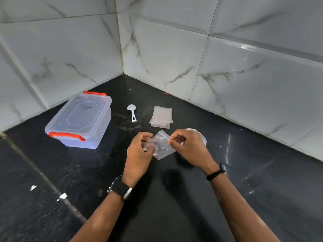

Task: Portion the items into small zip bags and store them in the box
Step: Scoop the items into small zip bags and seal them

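Left hand (139,151): its grip was curled tight on the left edge of a small clear zip bag (161,145).
Right hand (188,145): pinched the bag's top right edge.
Bag: held between both hands, above the black counter (174,198).
Box (79,120): stood well left, lid on, red clips.
Beyond the hands: white scoop (132,112), stack of bags (161,117).

We cannot tell what lies inside the clear packet (201,137) mostly hidden behind our right hand (189,147); our forearms are cut off by the bottom edge; the mark on the box lid (82,114) is unreadable
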